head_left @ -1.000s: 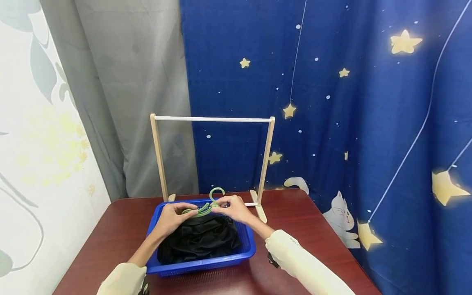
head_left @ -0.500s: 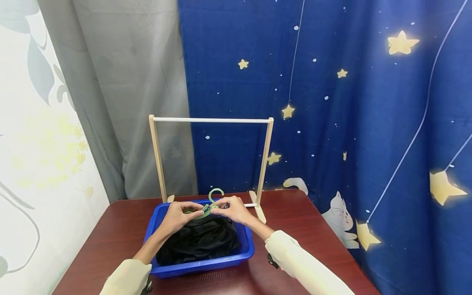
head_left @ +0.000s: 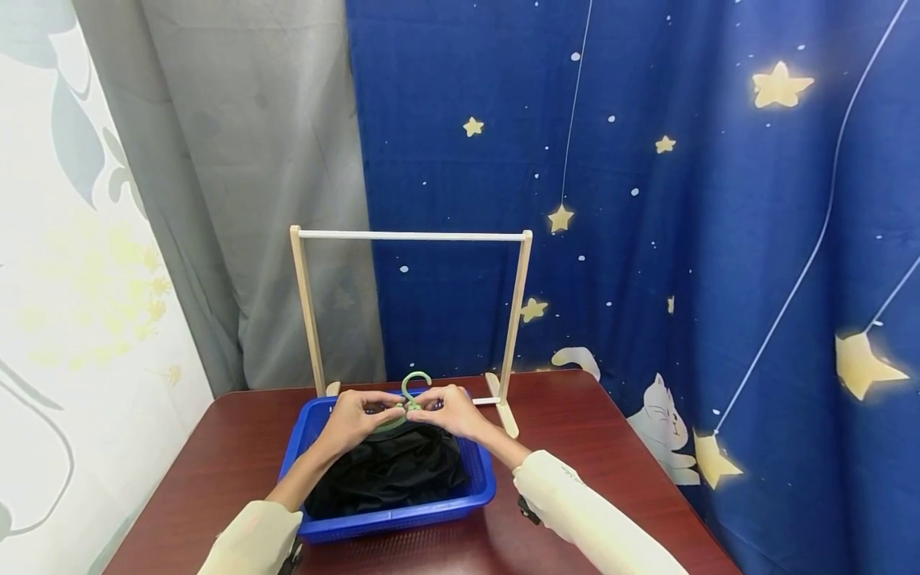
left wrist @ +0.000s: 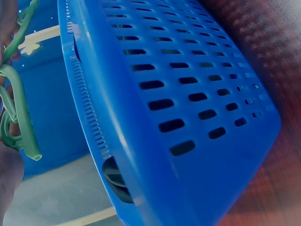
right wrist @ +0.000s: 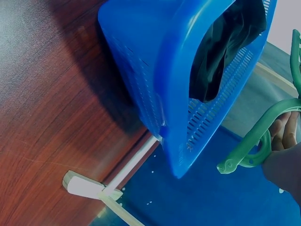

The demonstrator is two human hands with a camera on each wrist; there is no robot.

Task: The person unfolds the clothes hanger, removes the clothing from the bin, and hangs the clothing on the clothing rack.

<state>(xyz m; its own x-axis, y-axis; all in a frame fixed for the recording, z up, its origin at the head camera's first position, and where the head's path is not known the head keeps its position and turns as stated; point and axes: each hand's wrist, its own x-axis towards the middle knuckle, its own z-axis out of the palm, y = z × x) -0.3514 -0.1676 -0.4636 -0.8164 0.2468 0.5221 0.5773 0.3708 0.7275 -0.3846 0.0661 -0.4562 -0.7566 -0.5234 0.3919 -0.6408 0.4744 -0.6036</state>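
A green clothes hanger point(head_left: 405, 388) is held up above the far part of a blue basket point(head_left: 391, 519). My left hand point(head_left: 350, 419) pinches its left part, thumb and fingers close to the hook. Just right of the hook's base, my right hand point(head_left: 453, 412) pinches the hanger too. The two hands' fingertips nearly meet and hide much of its middle. Curved green arms of the hanger point(left wrist: 24, 113) show at the edge of the left wrist view, and another arm of the hanger point(right wrist: 256, 129) in the right wrist view. Crumpled black cloth point(head_left: 395, 471) lies in the basket below.
Behind the basket stands a wooden rack with a white top bar point(head_left: 410, 235) and flat feet point(head_left: 506, 415). Basket and rack are on a dark red-brown table point(head_left: 568, 455). A grey curtain point(head_left: 287, 160) and a blue starry curtain point(head_left: 460, 184) hang behind.
My left hand has slid to the right along the hanger, close to the right hand. The right hand has stayed nearly in place, and the hook sits slightly lower and further left.
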